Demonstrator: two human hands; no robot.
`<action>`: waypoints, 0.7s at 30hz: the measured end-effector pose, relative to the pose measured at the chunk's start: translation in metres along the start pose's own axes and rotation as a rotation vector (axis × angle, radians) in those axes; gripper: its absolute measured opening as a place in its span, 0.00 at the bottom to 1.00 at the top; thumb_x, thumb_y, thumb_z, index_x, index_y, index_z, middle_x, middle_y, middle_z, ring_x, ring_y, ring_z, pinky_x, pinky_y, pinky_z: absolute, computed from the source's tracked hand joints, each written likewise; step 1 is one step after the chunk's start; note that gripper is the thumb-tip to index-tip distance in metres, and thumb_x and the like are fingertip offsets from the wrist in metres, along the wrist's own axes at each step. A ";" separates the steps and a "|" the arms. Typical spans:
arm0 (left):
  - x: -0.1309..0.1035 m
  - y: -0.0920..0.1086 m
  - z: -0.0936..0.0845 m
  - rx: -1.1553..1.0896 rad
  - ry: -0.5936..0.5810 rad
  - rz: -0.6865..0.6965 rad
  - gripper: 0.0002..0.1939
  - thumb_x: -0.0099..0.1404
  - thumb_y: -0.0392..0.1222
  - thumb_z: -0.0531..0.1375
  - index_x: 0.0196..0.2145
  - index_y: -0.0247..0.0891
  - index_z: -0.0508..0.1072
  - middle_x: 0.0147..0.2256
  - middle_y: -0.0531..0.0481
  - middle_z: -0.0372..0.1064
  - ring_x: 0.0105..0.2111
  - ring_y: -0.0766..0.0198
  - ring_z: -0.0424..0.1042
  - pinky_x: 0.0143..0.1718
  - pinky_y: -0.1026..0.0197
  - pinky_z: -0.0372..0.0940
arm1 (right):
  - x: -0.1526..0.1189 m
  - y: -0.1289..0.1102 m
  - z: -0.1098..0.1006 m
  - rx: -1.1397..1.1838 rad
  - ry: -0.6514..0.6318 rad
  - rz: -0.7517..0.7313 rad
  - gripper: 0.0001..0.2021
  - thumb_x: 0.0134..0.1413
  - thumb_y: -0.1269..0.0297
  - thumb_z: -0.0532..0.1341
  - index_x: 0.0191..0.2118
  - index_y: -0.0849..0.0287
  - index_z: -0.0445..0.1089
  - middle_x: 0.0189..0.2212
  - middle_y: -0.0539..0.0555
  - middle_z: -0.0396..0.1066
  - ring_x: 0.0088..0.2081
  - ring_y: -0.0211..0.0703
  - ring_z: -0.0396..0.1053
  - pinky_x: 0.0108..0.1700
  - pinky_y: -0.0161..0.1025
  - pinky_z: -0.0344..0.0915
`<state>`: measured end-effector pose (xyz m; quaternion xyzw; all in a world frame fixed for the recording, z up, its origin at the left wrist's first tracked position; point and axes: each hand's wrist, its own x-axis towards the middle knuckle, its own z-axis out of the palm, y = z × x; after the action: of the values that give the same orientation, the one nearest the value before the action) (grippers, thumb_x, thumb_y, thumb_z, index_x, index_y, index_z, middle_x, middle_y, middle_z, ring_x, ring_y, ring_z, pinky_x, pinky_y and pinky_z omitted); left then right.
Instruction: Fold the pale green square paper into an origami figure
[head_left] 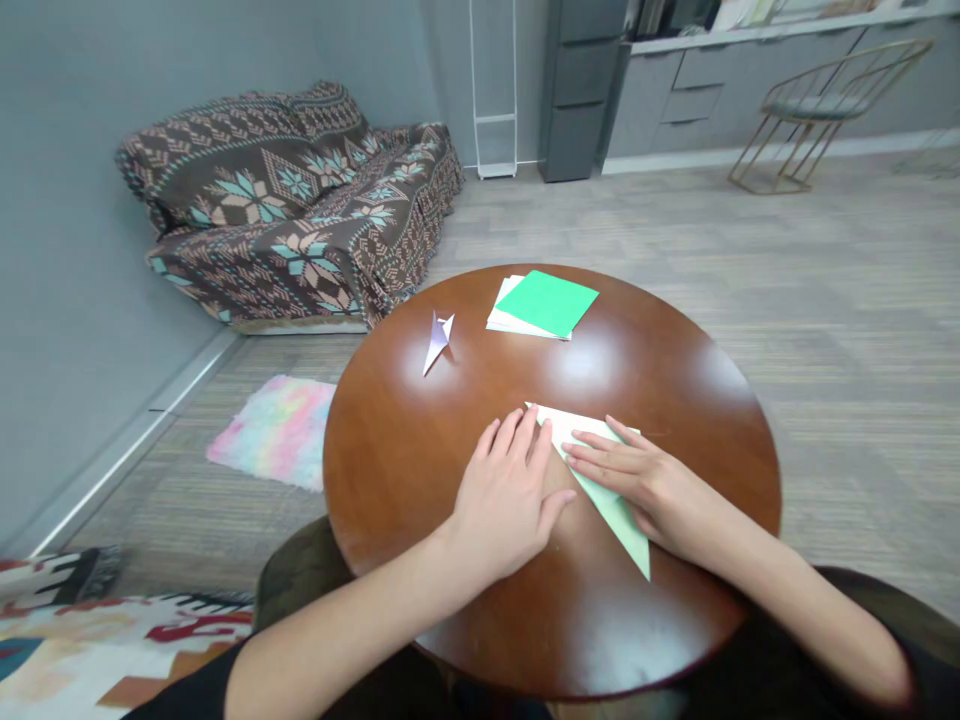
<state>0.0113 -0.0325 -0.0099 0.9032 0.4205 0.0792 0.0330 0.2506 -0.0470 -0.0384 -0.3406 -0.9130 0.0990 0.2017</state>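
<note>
A pale green sheet of paper [616, 515], folded into a triangle, lies flat on the round wooden table [390, 480]. My left hand [506, 490] rests at its upper left corner, fingertips touching the long folded edge and thumb stretched out over the wood. Across the middle of the triangle lies my right hand [637, 475], palm down with fingers extended, covering part of the paper. Neither hand grasps anything.
Toward the far edge sits a stack of square paper with a green sheet [551, 302] on top. A small purple and white folded paper figure [439, 342] stands left of it. Beyond the table are a patterned covered sofa [300, 210] and a pastel fluffy rug [277, 430].
</note>
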 end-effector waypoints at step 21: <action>0.004 -0.002 0.002 0.034 -0.012 -0.006 0.37 0.72 0.57 0.48 0.69 0.26 0.52 0.70 0.30 0.46 0.70 0.42 0.47 0.68 0.40 0.47 | 0.001 -0.002 -0.001 0.009 0.025 -0.002 0.43 0.40 0.87 0.50 0.66 0.61 0.60 0.62 0.60 0.67 0.67 0.49 0.57 0.70 0.63 0.46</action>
<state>0.0126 -0.0278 -0.0116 0.9029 0.4243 0.0664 0.0206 0.2496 -0.0481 -0.0363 -0.3400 -0.9103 0.0986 0.2145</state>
